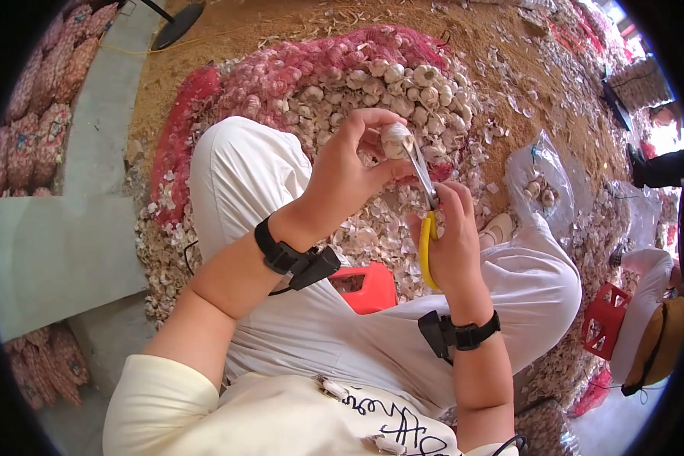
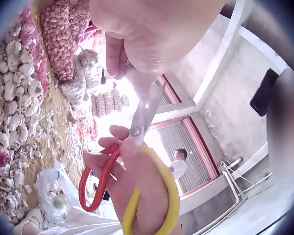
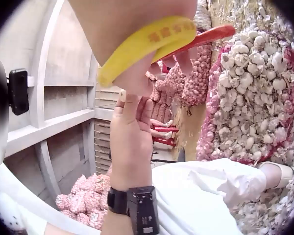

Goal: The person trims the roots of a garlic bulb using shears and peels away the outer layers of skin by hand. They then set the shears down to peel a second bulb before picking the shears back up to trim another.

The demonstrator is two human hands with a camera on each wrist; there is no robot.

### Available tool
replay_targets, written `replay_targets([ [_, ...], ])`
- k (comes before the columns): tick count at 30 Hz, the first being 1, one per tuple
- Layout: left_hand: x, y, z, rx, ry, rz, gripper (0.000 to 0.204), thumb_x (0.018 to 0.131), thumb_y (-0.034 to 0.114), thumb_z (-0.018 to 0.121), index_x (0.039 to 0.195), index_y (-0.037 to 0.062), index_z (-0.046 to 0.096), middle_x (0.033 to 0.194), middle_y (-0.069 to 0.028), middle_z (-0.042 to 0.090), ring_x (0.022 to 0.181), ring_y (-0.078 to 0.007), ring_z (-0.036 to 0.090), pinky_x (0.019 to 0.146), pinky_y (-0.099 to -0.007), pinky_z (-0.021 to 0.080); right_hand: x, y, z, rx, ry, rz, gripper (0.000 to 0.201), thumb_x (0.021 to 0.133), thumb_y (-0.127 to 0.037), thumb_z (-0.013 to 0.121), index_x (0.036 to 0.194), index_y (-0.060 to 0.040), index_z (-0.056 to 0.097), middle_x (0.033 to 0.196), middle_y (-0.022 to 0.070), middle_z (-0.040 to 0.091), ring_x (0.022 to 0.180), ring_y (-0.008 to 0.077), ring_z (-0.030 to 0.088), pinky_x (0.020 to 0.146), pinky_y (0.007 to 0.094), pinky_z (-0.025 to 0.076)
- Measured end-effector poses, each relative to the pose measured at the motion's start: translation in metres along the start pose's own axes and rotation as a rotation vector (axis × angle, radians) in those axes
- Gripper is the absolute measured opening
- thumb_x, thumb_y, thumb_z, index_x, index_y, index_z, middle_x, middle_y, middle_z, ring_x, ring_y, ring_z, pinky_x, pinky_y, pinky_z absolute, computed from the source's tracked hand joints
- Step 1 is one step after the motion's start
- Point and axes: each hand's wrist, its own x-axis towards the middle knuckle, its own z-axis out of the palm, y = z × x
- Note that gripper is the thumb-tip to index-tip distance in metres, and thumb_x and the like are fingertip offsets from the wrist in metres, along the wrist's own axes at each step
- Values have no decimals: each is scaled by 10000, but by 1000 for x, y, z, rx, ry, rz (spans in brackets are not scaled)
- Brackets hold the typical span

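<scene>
A red mesh sack (image 1: 176,129) is seen lying open on the ground ahead of the knees, heaped with loose garlic heads (image 1: 403,83), and a clear plastic bag (image 1: 541,182) holding a few more heads lies to the right among scattered skins. A single garlic bulb (image 1: 394,140) is pinched in the curled fingers of the left hand (image 1: 346,178) above the lap, while scissors (image 1: 425,205) with a yellow and a red handle are gripped by the right hand (image 1: 452,243), their blades set against the bulb. A red plastic stool (image 1: 366,287) is partly hidden beneath the legs, and filled pink sacks (image 1: 42,99) are stacked at the far left.
</scene>
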Motion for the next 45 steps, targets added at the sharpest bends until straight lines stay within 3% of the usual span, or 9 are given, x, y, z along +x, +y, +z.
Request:
replay_targets([
  [4,-2,2,2,-24,2,-36,499,745,61,790,1144,66,491,1159,-66,618,922,-135,620,834,-289,513,-1,0,2,-10,-40,74,437,780,-167,751,1129,-28,529,1099,139,519,856,299,583,725,388,498],
  [12,-12,-2,16,160,-13,158,555,713,95,819,1155,73,486,1113,-70,615,903,-151,624,773,-286,524,-2,-7,3,74,-132,174,412,821,-212,721,1128,-16,528,1028,156,535,782,305,562,689,382,479],
  [20,-10,3,16,19,-50,-23,563,722,102,821,1173,64,488,1060,-50,600,913,-139,621,787,-272,518,-2,-3,4,172,-173,268,379,841,-233,704,1113,-15,554,962,171,575,794,333,570,705,364,479],
  [26,-9,3,18,-149,-77,-97,560,751,74,798,1201,46,466,1069,-59,588,947,-121,606,838,-273,512,-7,0,9,428,-170,404,388,861,-268,699,1116,-9,561,923,116,591,786,198,574,695,311,466],
  [28,-8,4,18,-222,-90,-145,559,759,64,789,1209,43,458,1072,-63,584,959,-120,600,855,-275,509,-4,-5,5,603,-255,606,414,871,-309,692,1127,-8,566,936,82,604,814,134,563,701,283,463],
  [37,-8,4,20,-364,-69,-162,484,798,0,723,1186,34,436,1019,-79,605,916,-138,631,796,-275,535,-6,-3,7,743,-249,549,521,875,-400,682,1177,-1,534,938,40,606,819,104,561,704,244,465],
  [40,-8,2,18,-417,-114,-242,550,792,42,754,1231,55,424,1133,-78,575,1037,-141,591,908,-290,508,-6,-1,9,710,-233,525,499,880,-384,680,1167,-1,536,932,39,603,808,92,555,695,237,462],
  [43,-8,2,18,-351,-107,-182,541,794,29,747,1227,55,423,1131,-80,575,1029,-137,595,897,-284,518,-4,-5,6,706,-224,527,473,886,-368,676,1150,1,542,911,32,601,790,84,551,689,231,460],
  [45,-8,5,19,-377,-84,-176,470,818,12,713,1188,27,423,1023,-82,602,914,-141,639,793,-270,544,-4,-9,4,679,-225,541,450,893,-351,671,1144,0,545,889,27,602,771,84,552,679,232,461],
])
